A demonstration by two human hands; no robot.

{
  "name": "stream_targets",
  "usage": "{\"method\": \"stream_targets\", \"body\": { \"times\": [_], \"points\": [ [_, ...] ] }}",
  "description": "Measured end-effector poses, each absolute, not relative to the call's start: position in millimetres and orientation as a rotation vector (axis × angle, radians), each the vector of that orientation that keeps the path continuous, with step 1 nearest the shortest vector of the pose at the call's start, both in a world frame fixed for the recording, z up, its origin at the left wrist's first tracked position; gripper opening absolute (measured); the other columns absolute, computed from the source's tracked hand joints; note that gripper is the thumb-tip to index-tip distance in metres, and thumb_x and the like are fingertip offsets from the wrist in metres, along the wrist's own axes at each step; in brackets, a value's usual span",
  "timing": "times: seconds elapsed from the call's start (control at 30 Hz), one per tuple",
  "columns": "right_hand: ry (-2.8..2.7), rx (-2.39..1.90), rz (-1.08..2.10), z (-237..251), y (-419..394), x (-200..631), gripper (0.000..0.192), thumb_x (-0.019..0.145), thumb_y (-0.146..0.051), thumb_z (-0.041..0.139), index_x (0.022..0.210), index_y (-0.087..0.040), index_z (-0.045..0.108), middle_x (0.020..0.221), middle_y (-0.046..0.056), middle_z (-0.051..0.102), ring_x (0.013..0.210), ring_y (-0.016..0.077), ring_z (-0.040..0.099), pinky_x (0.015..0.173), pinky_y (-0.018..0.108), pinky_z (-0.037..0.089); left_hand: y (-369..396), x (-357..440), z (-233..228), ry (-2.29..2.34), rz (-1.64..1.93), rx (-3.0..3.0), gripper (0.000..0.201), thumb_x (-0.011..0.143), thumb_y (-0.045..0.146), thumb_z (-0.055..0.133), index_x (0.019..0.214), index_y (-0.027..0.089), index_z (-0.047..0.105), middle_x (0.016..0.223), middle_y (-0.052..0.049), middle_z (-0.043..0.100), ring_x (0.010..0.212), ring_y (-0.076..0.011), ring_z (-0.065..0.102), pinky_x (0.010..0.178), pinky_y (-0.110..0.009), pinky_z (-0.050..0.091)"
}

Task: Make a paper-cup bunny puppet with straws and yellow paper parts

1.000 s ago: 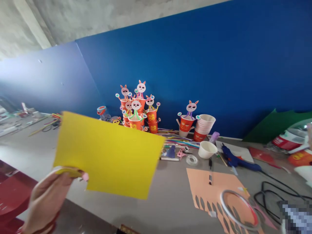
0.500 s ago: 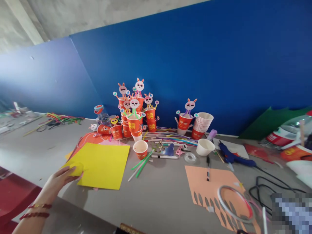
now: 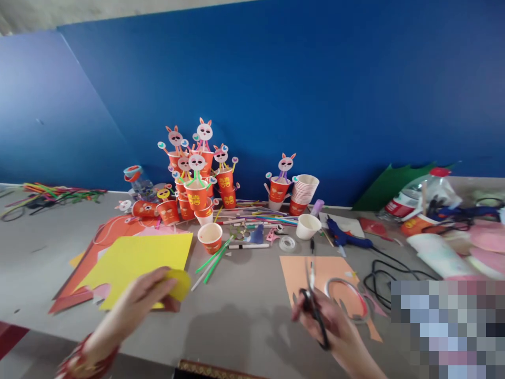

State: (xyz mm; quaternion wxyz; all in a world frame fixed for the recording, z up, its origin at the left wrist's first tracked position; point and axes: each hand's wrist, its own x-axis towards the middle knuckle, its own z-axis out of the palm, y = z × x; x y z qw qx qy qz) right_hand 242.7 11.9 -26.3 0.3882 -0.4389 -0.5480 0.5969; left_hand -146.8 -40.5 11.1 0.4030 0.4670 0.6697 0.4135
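Pinched in my left hand [image 3: 152,289] is a small rounded piece of yellow paper [image 3: 178,285], held above the front edge of a big yellow sheet [image 3: 148,258]. That sheet has a curved bite cut from its lower left side. My right hand [image 3: 327,321] grips black-handled scissors [image 3: 311,302], blades pointing up and away from me. Beneath them lies an orange sheet [image 3: 290,268] with leaf-shaped holes, partly hidden by my right hand. A roll of tape [image 3: 329,284] rests on that sheet.
Red cups with paper rabbit figures [image 3: 196,197] stand along the blue wall. A stack of cups [image 3: 303,192], a white cup [image 3: 308,227] and a glue gun [image 3: 343,237] with a black cord are to the right. Green straws [image 3: 216,263] lie mid-table. A bottle [image 3: 406,202] stands at far right.
My left hand has lifted the rounded yellow paper and moved right. My right hand has come into view with the scissors. The view has shifted right.
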Motion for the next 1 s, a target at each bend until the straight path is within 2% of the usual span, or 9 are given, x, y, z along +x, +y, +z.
{"method": "stream_targets", "body": {
  "times": [0.07, 0.13, 0.23, 0.4, 0.5, 0.6, 0.8, 0.9, 1.0],
  "points": [
    [-1.430, -1.013, 1.620, -17.3, 32.1, 222.7, 0.040, 0.074, -0.051, 0.075, 0.091, -0.019, 0.058, 0.081, 0.005, 0.063, 0.061, 0.0130, 0.053, 0.052, 0.023, 0.041, -7.1, -94.8, 10.1, 1.384, 0.747, 1.382, 0.033, 0.084, 0.050, 0.062, 0.082, 0.018, 0.062, 0.061, -0.002, 0.069, 0.053, -0.0176, 0.069, 0.052, -0.024, 0.052],
    [-1.442, -0.958, 1.652, -11.5, 49.5, 207.9, 0.034, 0.074, -0.041, 0.074, 0.095, -0.020, 0.058, 0.074, 0.000, 0.059, 0.057, 0.0103, 0.047, 0.050, 0.021, 0.036, 21.8, -55.6, 7.4, 1.193, 0.636, 1.447, 0.032, 0.087, 0.048, 0.058, 0.081, 0.017, 0.059, 0.065, -0.001, 0.067, 0.052, -0.0150, 0.068, 0.050, -0.022, 0.049],
    [-1.461, -0.942, 1.714, -9.9, 66.4, 196.0, 0.025, 0.069, -0.025, 0.073, 0.089, -0.020, 0.059, 0.077, -0.002, 0.059, 0.056, 0.0083, 0.045, 0.049, 0.019, 0.034, 49.3, -23.8, 6.4, 1.147, 0.524, 1.527, 0.026, 0.087, 0.042, 0.056, 0.076, 0.018, 0.055, 0.061, 0.002, 0.062, 0.049, -0.0130, 0.064, 0.046, -0.019, 0.043],
    [-1.336, -0.959, 1.743, -23.8, 75.3, 193.3, 0.024, 0.062, -0.022, 0.072, 0.081, -0.020, 0.056, 0.077, -0.002, 0.059, 0.059, 0.0097, 0.047, 0.046, 0.018, 0.032, 62.7, -11.6, 10.4, 1.172, 0.423, 1.715, 0.021, 0.084, 0.028, 0.055, 0.066, 0.018, 0.055, 0.052, 0.004, 0.056, 0.047, -0.0103, 0.055, 0.047, -0.019, 0.035],
    [-1.288, -0.960, 1.705, -32.1, 76.7, 193.6, 0.026, 0.058, -0.020, 0.074, 0.078, -0.020, 0.056, 0.075, -0.003, 0.059, 0.063, 0.0110, 0.051, 0.052, 0.019, 0.038, 62.4, -8.2, 5.7, 1.138, 0.623, 1.630, 0.014, 0.080, 0.031, 0.064, 0.081, 0.017, 0.064, 0.068, 0.001, 0.064, 0.061, -0.0126, 0.058, 0.057, -0.021, 0.042],
    [-1.194, -0.978, 1.611, -36.6, 77.4, 192.9, 0.026, 0.061, -0.023, 0.075, 0.080, -0.019, 0.057, 0.073, -0.002, 0.059, 0.066, 0.0123, 0.054, 0.058, 0.021, 0.042, 56.8, 0.7, -7.5, 1.101, 0.980, 1.257, 0.030, 0.080, 0.039, 0.068, 0.101, 0.018, 0.065, 0.090, -0.004, 0.068, 0.083, -0.0173, 0.062, 0.072, -0.025, 0.048],
    [-1.168, -1.104, 1.482, -45.4, 76.2, 188.9, 0.034, 0.065, -0.036, 0.079, 0.081, -0.019, 0.055, 0.069, -0.003, 0.058, 0.050, 0.0081, 0.044, 0.042, 0.019, 0.034, 47.8, 26.1, -39.6, 0.987, 1.174, 0.832, 0.037, 0.070, 0.042, 0.080, 0.094, 0.015, 0.071, 0.085, -0.005, 0.073, 0.078, -0.0181, 0.064, 0.075, -0.028, 0.050],
    [-1.213, -1.126, 1.574, -46.4, 71.5, 187.4, 0.041, 0.068, -0.046, 0.079, 0.084, -0.020, 0.052, 0.069, -0.003, 0.060, 0.044, 0.0062, 0.040, 0.036, 0.018, 0.030, 51.9, 27.5, -45.7, 0.981, 1.331, 0.802, 0.033, 0.071, 0.040, 0.080, 0.091, 0.015, 0.071, 0.083, -0.004, 0.073, 0.073, -0.0159, 0.062, 0.070, -0.026, 0.049],
    [-1.331, -1.076, 1.761, -44.7, 63.4, 186.4, 0.043, 0.080, -0.058, 0.068, 0.083, -0.019, 0.049, 0.066, -0.002, 0.063, 0.037, 0.0033, 0.033, 0.035, 0.018, 0.024, 55.1, 21.2, -47.7, 0.967, 1.415, 0.775, 0.031, 0.074, 0.038, 0.078, 0.093, 0.016, 0.069, 0.083, -0.004, 0.072, 0.072, -0.0152, 0.062, 0.069, -0.025, 0.049]
  ]
}}
